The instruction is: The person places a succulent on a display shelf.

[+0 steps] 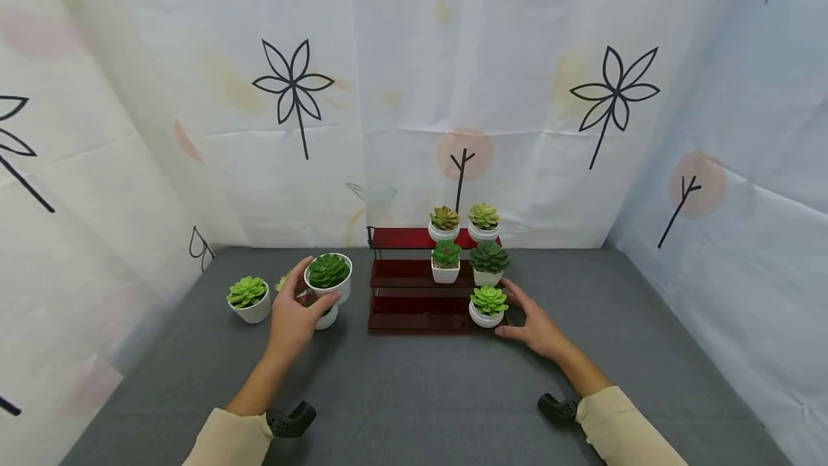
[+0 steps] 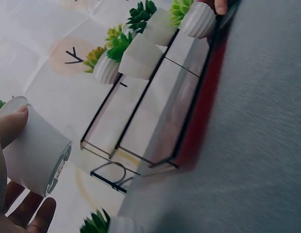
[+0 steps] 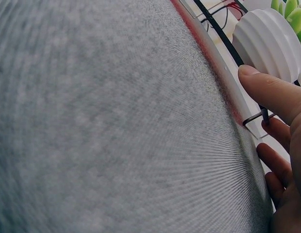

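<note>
In the head view my left hand point(image 1: 299, 315) grips a white round pot with a dark green succulent point(image 1: 328, 272), raised above the table. The left wrist view shows the thumb on the pot's side and fingers beneath. My right hand point(image 1: 533, 326) is at the right end of a dark red three-tier shelf point(image 1: 407, 315), its thumb point(image 3: 267, 90) extended along the bottom tier's edge beside a ribbed white pot with a bright green succulent point(image 1: 487, 308). A square-potted green succulent point(image 1: 445, 265) and a darker one point(image 1: 489, 262) share the middle tier; two ribbed pots point(image 1: 443, 225) stand on top.
Left on the grey table point(image 1: 414, 394) stands a white pot with a light green succulent point(image 1: 249, 299). Another white pot point(image 1: 328, 317) is partly hidden behind my left hand, with a yellowish succulent point(image 1: 281, 283) peeking out beside it. Patterned cloth point(image 1: 401, 92) hangs behind the table.
</note>
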Demonstrator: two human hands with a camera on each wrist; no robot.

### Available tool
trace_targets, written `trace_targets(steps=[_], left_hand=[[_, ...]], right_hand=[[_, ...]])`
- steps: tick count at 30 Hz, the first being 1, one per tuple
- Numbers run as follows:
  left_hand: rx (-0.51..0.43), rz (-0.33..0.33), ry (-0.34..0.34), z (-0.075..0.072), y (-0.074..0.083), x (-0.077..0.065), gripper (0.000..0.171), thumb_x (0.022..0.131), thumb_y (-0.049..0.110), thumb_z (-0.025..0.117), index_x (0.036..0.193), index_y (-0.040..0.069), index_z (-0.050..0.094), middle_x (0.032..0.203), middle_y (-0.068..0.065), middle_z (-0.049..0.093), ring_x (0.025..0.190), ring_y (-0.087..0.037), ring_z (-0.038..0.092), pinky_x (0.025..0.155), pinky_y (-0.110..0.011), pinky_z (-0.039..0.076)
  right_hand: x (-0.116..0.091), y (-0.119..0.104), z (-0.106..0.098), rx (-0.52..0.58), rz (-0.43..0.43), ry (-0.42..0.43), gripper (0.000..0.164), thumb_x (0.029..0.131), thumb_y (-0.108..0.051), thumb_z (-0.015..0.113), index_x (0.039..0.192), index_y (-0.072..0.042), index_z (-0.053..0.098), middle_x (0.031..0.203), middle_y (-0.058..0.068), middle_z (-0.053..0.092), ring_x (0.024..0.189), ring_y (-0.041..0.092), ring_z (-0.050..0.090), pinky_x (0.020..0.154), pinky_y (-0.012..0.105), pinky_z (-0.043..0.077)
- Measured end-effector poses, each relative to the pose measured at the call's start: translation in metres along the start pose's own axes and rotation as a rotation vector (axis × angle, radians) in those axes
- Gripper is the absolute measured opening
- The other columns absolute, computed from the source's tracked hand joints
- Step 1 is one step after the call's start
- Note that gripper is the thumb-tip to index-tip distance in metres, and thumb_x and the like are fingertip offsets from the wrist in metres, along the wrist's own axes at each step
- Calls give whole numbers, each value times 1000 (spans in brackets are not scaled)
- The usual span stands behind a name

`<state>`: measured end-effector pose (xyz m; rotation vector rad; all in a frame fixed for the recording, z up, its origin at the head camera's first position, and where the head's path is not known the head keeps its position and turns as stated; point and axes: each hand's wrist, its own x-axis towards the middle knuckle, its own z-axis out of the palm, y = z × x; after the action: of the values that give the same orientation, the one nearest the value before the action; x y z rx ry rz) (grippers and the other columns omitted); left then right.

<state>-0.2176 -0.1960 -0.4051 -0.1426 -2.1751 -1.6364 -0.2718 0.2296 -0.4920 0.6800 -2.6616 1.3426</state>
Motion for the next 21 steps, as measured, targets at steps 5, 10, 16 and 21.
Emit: trace_targets(steps=[5, 10, 16, 21], left_hand=[[9, 65, 5, 10, -17, 20, 75, 82, 10, 80, 146, 9, 42, 127, -17, 53, 110, -25, 53, 89, -29, 48], [12, 127, 23, 24, -20, 34, 75, 79, 13, 82, 144, 9, 45, 127, -17, 56, 112, -26, 53, 91, -50, 46], [52, 133, 13, 43, -20, 43, 77, 79, 19, 83, 145, 10, 45, 123, -17, 58, 111, -27, 54, 90, -52, 45], [67, 123, 25, 56, -20, 51, 75, 80, 19, 82, 144, 9, 46, 123, -17, 59, 112, -27, 54, 89, -50, 46]], right_hand=[[2, 2, 1, 22, 9, -9, 93, 82, -22, 80, 155, -12, 23, 140, 25, 46, 131, 44, 39, 99, 67, 30], [2, 3, 1, 33, 11, -8, 94, 82, -23, 80, 155, -13, 23, 141, 25, 45, 131, 43, 38, 100, 67, 29], [0, 4, -1, 10, -8, 1, 93, 82, -22, 80, 155, -10, 23, 139, 27, 46, 129, 46, 40, 97, 68, 31], [0, 1, -2, 5, 1, -2, 94, 81, -24, 81, 155, -13, 24, 139, 25, 48, 129, 44, 41, 98, 68, 30]])
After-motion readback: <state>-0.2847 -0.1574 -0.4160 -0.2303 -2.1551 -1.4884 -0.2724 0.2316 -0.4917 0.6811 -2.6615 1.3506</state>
